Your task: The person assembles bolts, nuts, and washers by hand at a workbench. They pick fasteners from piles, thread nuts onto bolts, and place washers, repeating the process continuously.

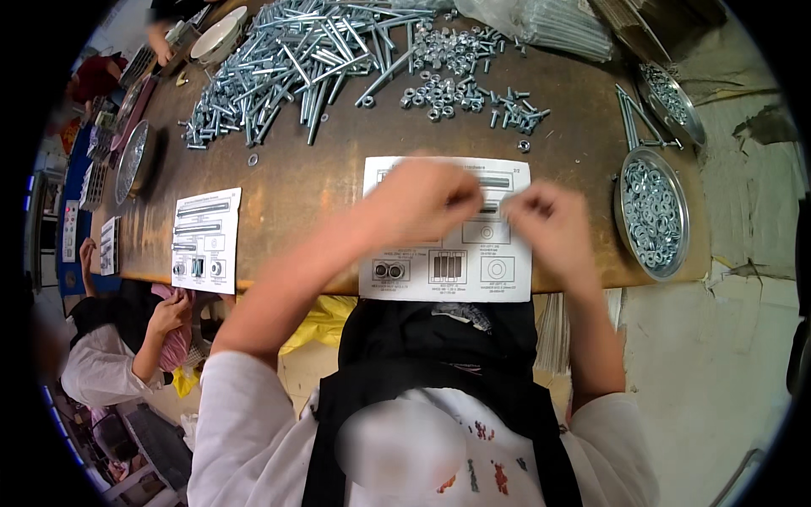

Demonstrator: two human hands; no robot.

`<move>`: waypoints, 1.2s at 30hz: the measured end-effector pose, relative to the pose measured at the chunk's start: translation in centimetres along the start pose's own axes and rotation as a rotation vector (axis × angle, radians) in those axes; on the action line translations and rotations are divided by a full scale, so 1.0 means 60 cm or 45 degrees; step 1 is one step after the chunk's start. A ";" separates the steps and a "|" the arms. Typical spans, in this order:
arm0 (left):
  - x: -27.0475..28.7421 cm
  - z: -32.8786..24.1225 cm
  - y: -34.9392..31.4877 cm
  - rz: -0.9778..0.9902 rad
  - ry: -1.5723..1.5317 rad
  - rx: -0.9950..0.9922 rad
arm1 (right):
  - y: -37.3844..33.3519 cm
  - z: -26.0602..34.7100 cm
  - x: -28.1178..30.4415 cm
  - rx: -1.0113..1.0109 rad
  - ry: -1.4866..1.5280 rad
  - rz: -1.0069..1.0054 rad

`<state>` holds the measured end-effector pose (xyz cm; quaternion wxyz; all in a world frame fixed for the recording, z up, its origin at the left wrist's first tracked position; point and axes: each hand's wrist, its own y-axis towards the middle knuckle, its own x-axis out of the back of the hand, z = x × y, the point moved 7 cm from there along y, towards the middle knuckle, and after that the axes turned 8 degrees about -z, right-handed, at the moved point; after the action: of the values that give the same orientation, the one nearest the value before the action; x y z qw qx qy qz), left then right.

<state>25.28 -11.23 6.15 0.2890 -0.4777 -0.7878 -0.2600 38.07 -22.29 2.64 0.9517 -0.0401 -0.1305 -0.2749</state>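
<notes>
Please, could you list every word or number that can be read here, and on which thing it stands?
Central white sheet: a heading and captions, not copied here; mostly too small or blurred.
Left white sheet: print too small.
Far-left sheet: also too small.
Shirt's coloured marks: no readable letters.

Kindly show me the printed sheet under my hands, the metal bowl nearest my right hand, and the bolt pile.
Printed sheet [448,252]: head view, on its lower middle.
Metal bowl [684,223]: head view, right rim.
Bolt pile [296,68]: head view, near its middle.
</notes>
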 end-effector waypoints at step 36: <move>0.004 0.004 -0.125 -0.365 -0.011 0.063 | 0.221 -0.074 0.070 0.651 -1.298 -0.309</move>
<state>18.37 -14.01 5.14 0.2572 -0.3542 -0.8553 -0.2772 49.54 -13.89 -0.55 0.7099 0.0788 -0.6380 -0.2877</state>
